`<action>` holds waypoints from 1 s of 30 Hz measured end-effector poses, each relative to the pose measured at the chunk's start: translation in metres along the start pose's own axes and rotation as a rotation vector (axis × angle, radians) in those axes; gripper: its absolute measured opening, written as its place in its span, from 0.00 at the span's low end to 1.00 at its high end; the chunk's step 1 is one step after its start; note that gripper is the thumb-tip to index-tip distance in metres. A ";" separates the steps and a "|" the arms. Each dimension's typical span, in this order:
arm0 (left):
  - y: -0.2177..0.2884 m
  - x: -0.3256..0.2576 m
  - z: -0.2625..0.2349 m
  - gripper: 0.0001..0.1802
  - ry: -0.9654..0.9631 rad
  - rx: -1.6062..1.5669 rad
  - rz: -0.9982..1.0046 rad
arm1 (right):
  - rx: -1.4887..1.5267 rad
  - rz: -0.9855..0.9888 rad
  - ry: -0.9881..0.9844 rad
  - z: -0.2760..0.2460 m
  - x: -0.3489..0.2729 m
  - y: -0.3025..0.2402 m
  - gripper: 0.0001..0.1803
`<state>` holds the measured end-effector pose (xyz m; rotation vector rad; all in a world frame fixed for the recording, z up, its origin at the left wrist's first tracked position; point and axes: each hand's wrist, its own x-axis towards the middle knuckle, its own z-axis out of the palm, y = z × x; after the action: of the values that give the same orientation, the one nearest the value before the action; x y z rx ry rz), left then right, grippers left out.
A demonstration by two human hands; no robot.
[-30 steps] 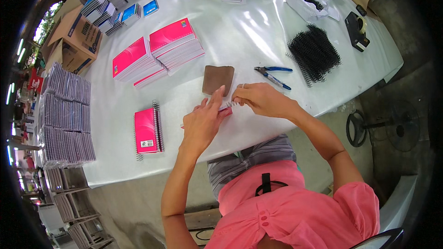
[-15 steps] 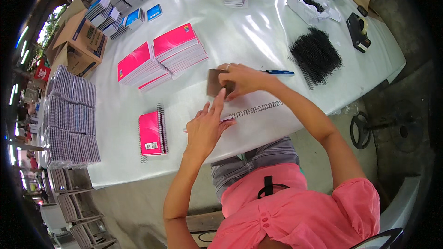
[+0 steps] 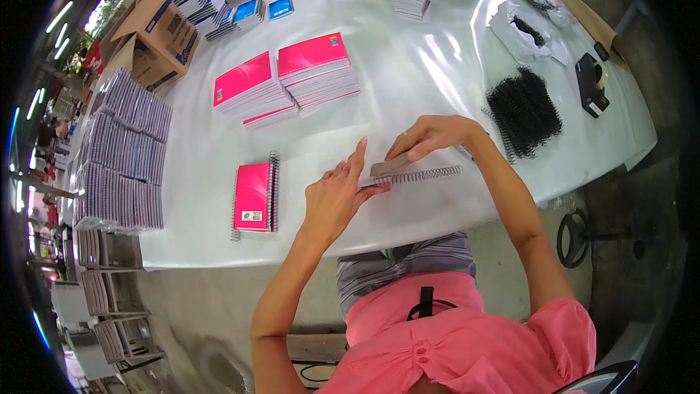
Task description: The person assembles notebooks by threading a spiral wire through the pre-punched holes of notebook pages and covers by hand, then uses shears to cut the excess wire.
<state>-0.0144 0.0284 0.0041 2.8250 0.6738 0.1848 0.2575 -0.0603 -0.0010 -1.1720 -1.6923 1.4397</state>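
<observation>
My left hand (image 3: 334,201) is closed on a small notebook, its thumb below and index finger stretched out. The hand hides most of it, with only a bit of pink cover (image 3: 385,187) and a pale edge showing. A wire spiral coil (image 3: 426,174) runs along the notebook's edge and sticks out to the right. My right hand (image 3: 437,136) grips a flat brownish block (image 3: 391,165), tilted up on its edge against the coil. Left of my hands lies a pink spiral notebook (image 3: 253,193) with coils along its sides. A blue pen (image 3: 464,152) is partly hidden under my right wrist.
Pink notebook stacks (image 3: 313,66) stand farther back. A heap of black coils (image 3: 525,113) and a tape dispenser (image 3: 592,84) lie at right. Wrapped bundles (image 3: 124,164) and a cardboard box (image 3: 157,36) line the left edge; blue notebooks (image 3: 281,7) sit behind.
My right hand has drawn the brownish block toward me, from flat on the table to upright at the coil. My left hand keeps its hold. The whole view has shifted slightly.
</observation>
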 end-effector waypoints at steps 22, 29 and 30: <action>-0.026 -0.015 -0.018 0.50 0.042 -0.056 -0.031 | 0.160 -0.064 -0.020 0.010 0.035 0.000 0.41; -0.039 -0.023 0.001 0.58 0.092 -0.505 -0.171 | 0.354 -0.227 -0.030 0.021 0.042 -0.007 0.35; -0.040 -0.025 0.006 0.61 0.129 -0.612 -0.201 | 0.357 -0.219 -0.020 0.022 0.043 -0.010 0.35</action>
<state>-0.0524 0.0503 -0.0134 2.1628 0.7652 0.4534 0.2186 -0.0310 0.0003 -0.7572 -1.4477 1.5369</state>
